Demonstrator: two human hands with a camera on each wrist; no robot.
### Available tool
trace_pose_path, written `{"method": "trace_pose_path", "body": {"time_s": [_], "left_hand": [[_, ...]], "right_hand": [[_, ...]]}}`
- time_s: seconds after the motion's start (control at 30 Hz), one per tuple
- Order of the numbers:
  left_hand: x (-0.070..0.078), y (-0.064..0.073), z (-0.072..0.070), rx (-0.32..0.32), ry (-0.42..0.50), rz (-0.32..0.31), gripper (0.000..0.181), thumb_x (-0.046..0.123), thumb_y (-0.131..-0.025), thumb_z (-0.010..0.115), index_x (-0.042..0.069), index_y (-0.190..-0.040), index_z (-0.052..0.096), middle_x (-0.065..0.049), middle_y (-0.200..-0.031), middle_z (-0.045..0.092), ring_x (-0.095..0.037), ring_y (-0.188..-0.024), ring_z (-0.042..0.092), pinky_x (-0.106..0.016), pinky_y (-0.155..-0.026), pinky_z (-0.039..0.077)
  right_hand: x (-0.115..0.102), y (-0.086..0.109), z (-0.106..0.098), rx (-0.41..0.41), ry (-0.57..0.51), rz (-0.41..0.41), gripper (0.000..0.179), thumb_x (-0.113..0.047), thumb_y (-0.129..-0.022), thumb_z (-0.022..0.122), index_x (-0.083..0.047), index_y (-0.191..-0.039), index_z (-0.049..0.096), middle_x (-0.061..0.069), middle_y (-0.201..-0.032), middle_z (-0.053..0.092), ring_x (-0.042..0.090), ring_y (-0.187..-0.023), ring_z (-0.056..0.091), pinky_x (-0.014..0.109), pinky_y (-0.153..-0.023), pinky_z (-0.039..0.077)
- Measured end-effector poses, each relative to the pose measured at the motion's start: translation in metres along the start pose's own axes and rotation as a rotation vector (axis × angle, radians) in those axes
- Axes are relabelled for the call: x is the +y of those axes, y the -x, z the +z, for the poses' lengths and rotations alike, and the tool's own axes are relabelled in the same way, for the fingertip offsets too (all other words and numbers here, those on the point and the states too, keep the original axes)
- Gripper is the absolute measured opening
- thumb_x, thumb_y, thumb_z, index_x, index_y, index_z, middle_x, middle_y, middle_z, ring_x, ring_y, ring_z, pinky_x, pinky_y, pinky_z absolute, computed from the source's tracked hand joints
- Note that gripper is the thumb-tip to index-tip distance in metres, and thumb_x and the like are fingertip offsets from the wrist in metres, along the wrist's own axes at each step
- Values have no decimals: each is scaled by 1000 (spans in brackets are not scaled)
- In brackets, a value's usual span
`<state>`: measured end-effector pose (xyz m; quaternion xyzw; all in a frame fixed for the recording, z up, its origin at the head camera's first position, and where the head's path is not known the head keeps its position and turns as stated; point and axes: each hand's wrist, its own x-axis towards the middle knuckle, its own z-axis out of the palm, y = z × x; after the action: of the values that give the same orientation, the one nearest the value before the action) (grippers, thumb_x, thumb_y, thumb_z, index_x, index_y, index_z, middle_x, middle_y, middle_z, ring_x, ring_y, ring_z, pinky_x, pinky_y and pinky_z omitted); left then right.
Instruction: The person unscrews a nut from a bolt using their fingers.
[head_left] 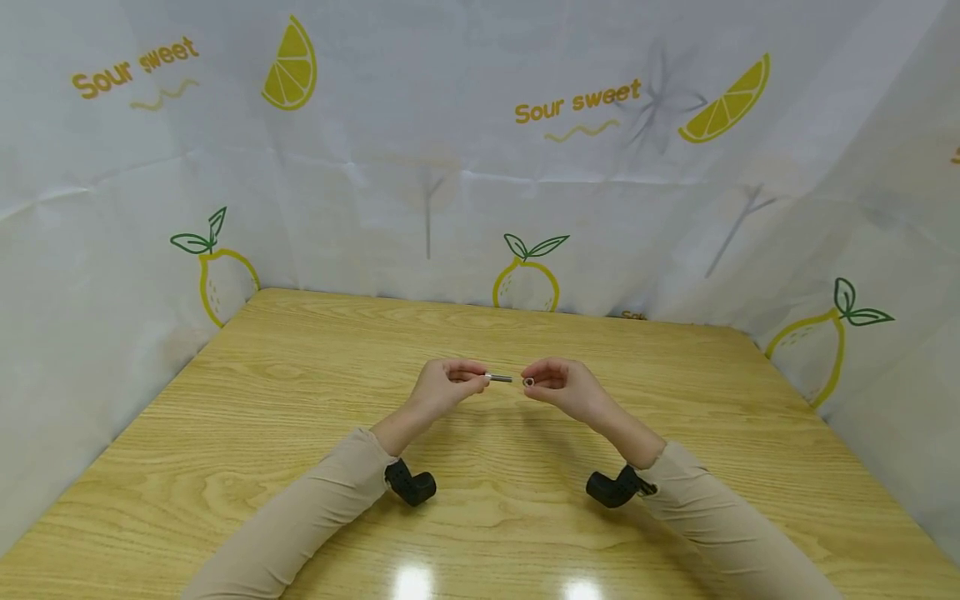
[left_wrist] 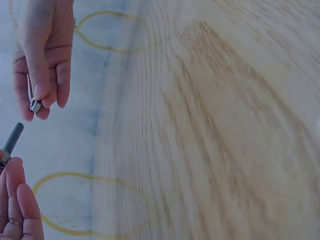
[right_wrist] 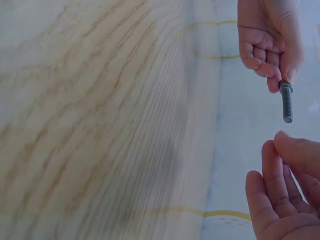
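My left hand [head_left: 441, 388] pinches a threaded metal bolt [head_left: 500, 379] by its head end, with the bare shank pointing toward the right hand. In the right wrist view the bolt [right_wrist: 287, 106] shows a ring-like piece close under the fingertips, perhaps a washer. Facing it, my right hand [head_left: 573, 390] pinches a small metal nut [head_left: 528, 382] between thumb and finger. A short gap separates the bolt's tip from the nut. The left wrist view shows the nut [left_wrist: 35, 105] edge-on at the fingertips; in the right wrist view the fingers hide it.
Both hands are held above a wood-grain table [head_left: 480, 533]. A white cloth [head_left: 360, 225] printed with lemons hangs behind the table and along its sides. Black devices [head_left: 411, 483] are strapped on both wrists, below the beige sleeves [head_left: 315, 508].
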<state>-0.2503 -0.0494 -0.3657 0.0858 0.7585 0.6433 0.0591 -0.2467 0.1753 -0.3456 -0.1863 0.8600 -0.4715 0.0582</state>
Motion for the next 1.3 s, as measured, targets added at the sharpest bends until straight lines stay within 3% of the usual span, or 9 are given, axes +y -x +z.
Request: {"method": "trace_pose_path", "body": {"time_s": [0.3, 0.57, 0.9, 1.1, 1.3], "left_hand": [[-2, 1, -8, -4, -69, 20, 19, 15, -86, 67, 5, -102, 70, -16, -95, 70, -30, -92, 65, -39, -81, 53], [-6, 0, -14, 0, -144, 35, 16, 15, -86, 66, 6, -100, 70, -16, -92, 70, -24, -86, 66, -25, -71, 50], [-11, -1, -20, -13, -188, -6, 18, 16, -86, 66, 7, -102, 69, -8, -90, 70, -16, -80, 64, -26, -69, 51], [-13, -3, -23, -9, -226, -18, 18, 15, -86, 67, 7, -101, 70, -8, -90, 69, -12, -76, 63, -24, -64, 49], [-16, -3, -25, -16, -241, -17, 18, 15, -86, 66, 6, -102, 70, -10, -89, 70, -14, -76, 64, -23, -61, 46]], "right_hand": [[9, 1, -4, -8, 28, 6, 32, -8, -89, 62, 9, -115, 58, 24, -109, 63, 15, -89, 65, 30, -78, 55], [22, 1, -10, -30, 67, 13, 30, -7, -89, 62, 10, -113, 59, 26, -109, 63, 30, -95, 65, 32, -77, 55], [33, 2, -19, -40, 150, 22, 26, -3, -88, 61, 9, -111, 61, 25, -106, 65, 30, -95, 64, 30, -77, 53], [40, 1, -21, -35, 192, 73, 24, -5, -88, 62, 7, -109, 63, 22, -104, 66, 25, -92, 65, 24, -72, 51], [42, 3, -22, -35, 235, 82, 22, -5, -87, 63, 7, -106, 65, 21, -100, 66, 24, -88, 64, 26, -70, 50]]}}
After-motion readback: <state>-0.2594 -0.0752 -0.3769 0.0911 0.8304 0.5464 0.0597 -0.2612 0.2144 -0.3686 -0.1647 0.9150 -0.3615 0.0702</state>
